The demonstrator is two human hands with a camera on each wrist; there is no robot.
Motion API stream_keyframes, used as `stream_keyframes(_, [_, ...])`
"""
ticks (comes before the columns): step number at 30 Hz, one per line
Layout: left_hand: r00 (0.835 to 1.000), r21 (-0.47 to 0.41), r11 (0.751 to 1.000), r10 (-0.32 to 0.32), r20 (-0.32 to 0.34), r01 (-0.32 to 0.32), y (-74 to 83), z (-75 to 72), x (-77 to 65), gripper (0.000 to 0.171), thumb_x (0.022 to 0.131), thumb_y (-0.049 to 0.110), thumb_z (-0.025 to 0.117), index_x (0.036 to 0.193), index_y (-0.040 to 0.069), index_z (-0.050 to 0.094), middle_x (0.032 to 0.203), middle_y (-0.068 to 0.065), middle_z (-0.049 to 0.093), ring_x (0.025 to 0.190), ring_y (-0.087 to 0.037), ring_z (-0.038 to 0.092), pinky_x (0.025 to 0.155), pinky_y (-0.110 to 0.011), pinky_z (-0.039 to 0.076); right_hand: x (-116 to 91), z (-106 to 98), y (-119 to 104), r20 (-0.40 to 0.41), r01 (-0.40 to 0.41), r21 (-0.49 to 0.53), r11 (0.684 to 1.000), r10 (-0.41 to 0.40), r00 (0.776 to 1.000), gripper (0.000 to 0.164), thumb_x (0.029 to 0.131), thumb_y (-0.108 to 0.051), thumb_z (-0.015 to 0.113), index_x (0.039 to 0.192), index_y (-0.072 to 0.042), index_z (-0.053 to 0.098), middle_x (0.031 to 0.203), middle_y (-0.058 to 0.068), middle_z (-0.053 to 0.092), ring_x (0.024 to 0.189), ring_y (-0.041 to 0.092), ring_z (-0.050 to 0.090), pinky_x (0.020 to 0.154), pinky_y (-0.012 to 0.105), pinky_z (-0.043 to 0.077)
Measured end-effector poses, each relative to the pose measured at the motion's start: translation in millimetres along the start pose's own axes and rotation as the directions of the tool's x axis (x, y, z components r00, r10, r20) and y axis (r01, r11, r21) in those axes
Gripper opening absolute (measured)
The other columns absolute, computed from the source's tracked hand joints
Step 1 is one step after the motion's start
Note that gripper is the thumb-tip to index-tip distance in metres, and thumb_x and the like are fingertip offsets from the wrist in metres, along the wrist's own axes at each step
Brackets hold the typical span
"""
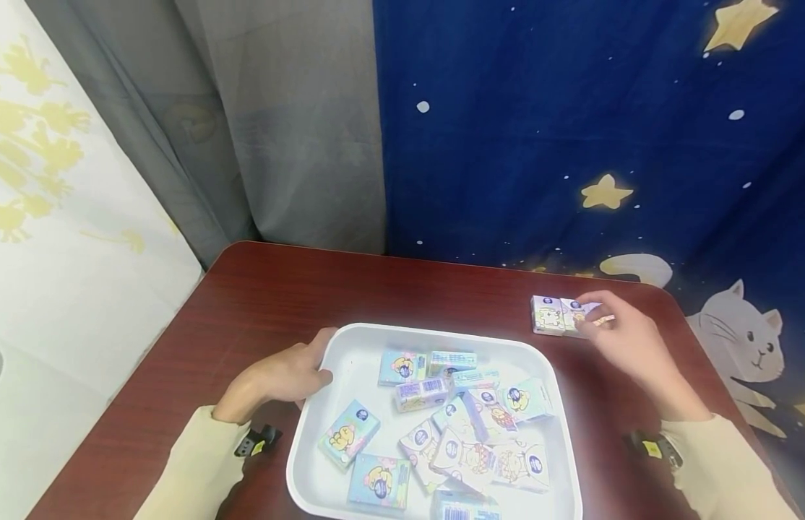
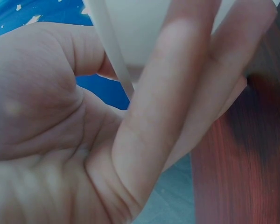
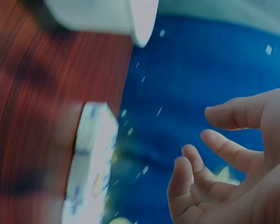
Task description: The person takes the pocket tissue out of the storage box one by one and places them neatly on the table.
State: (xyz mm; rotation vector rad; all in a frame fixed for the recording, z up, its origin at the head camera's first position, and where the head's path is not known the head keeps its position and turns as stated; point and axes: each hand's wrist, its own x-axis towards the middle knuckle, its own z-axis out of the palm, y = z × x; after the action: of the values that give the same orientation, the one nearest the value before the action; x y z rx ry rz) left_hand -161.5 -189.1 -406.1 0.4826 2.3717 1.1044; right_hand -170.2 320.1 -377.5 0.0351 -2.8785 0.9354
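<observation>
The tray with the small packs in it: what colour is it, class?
The tray is white, seen best in the head view.

Curtained indoor space, home or studio unclear: blue star-and-cat curtain point(image 1: 480, 159), grey drape point(image 1: 305, 130), yellow-printed white cloth point(image 1: 71, 267), reddish-brown counter point(image 1: 272, 303).

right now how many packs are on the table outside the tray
2 clearly visible, side by side right of the tray: the left pack, and the next pack partly covered by the right hand. That hand may hide more.
</observation>
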Motion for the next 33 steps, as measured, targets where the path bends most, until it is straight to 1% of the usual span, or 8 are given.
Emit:
stream_keyframes(5, [1.0, -0.004, 1.0, -0.001, -0.002, 0.001, -0.5, -0.1, 0.3, 0.075, 0.101, -0.005, 0.06, 0.164, 0.007, 0.02, 0.101, -0.016, 0.071, 0.072, -0.024, 0.077, 0.052, -0.043, 0.064, -11.8, 7.8, -37.2, 0.057, 0.119, -0.003, 0.993, -0.118, 0.991, 0.037, 0.099, -0.012, 0.078, 0.135, -0.008, 0.07, 0.112, 0.016, 0.077, 0.096, 0.034, 0.073, 0.078, 0.043, 0.058])
stream_keyframes(10, [1.0, -0.007, 1.0, 0.002, -0.002, -0.002, -0.7, 0.0, 0.6, 0.076, 0.1, -0.005, 0.06, 0.164, 0.006, 0.02, 0.101, -0.016, 0.071, 0.072, -0.024, 0.077, 0.052, -0.043, 0.064, -24.8, 20.1, -69.2, 0.162, 0.219, 0.017, 0.976, -0.219, 0.962, 0.035, 0.095, -0.007, 0.082, 0.129, -0.012, 0.074, 0.107, 0.005, 0.076, 0.091, 0.021, 0.071, 0.079, 0.044, 0.059])
stream_keyframes(14, [1.0, -0.011, 1.0, 0.002, -0.001, -0.002, -0.3, 0.3, 0.6, 0.075, 0.101, -0.005, 0.059, 0.163, 0.006, 0.021, 0.102, -0.016, 0.071, 0.072, -0.024, 0.077, 0.052, -0.042, 0.065, -35.4, 31.4, -87.3, 0.235, 0.3, 0.03, 0.953, -0.299, 0.925, 0.038, 0.091, -0.006, 0.086, 0.126, -0.017, 0.076, 0.108, -0.001, 0.075, 0.091, 0.013, 0.07, 0.081, 0.045, 0.061])
stream_keyframes(18, [1.0, -0.011, 1.0, 0.007, 0.0, -0.007, -0.3, 0.3, 0.6, 0.075, 0.1, -0.005, 0.06, 0.163, 0.006, 0.021, 0.102, -0.016, 0.071, 0.071, -0.024, 0.077, 0.052, -0.042, 0.064, -46.1, 43.3, -101.0, 0.309, 0.353, 0.026, 0.935, -0.344, 0.887, 0.041, 0.087, -0.007, 0.089, 0.125, -0.019, 0.076, 0.108, -0.005, 0.076, 0.092, 0.012, 0.069, 0.08, 0.04, 0.061])
stream_keyframes(24, [1.0, -0.01, 1.0, 0.011, 0.003, -0.011, -0.9, 0.3, 0.7, 0.075, 0.1, -0.005, 0.06, 0.163, 0.006, 0.021, 0.102, -0.016, 0.071, 0.071, -0.023, 0.077, 0.052, -0.042, 0.064, -63.4, 60.3, -116.9, 0.416, 0.452, 0.019, 0.892, -0.418, 0.808, 0.043, 0.085, -0.008, 0.09, 0.124, -0.02, 0.077, 0.102, -0.011, 0.072, 0.092, 0.014, 0.065, 0.082, 0.039, 0.059])
stream_keyframes(29, [1.0, -0.012, 1.0, 0.007, -0.003, -0.007, -1.2, 0.1, 0.7, 0.075, 0.1, -0.005, 0.06, 0.163, 0.006, 0.02, 0.101, -0.016, 0.071, 0.071, -0.023, 0.077, 0.052, -0.043, 0.064, -78.3, 72.3, -127.8, 0.53, 0.436, -0.004, 0.9, -0.368, 0.764, 0.049, 0.082, -0.013, 0.091, 0.127, -0.022, 0.076, 0.111, -0.008, 0.074, 0.098, 0.014, 0.063, 0.093, 0.049, 0.06])
stream_keyframes(31, [1.0, -0.012, 1.0, 0.004, -0.004, -0.004, -1.0, 0.1, 0.5, 0.076, 0.1, -0.005, 0.06, 0.164, 0.006, 0.02, 0.101, -0.016, 0.071, 0.071, -0.024, 0.077, 0.052, -0.043, 0.064, -83.1, 76.0, -130.8, 0.565, 0.425, -0.04, 0.904, -0.33, 0.756, 0.052, 0.08, -0.016, 0.094, 0.128, -0.022, 0.075, 0.115, -0.008, 0.073, 0.101, 0.014, 0.062, 0.094, 0.051, 0.059])
stream_keyframes(33, [1.0, -0.011, 1.0, -0.002, -0.004, 0.002, -0.4, 0.6, 0.2, 0.075, 0.101, -0.005, 0.06, 0.163, 0.006, 0.021, 0.101, -0.016, 0.071, 0.071, -0.024, 0.077, 0.052, -0.043, 0.065, -86.9, 79.7, -132.3, 0.577, 0.44, -0.081, 0.895, -0.317, 0.753, 0.053, 0.079, -0.017, 0.094, 0.128, -0.023, 0.075, 0.112, -0.009, 0.071, 0.1, 0.015, 0.06, 0.089, 0.048, 0.059])
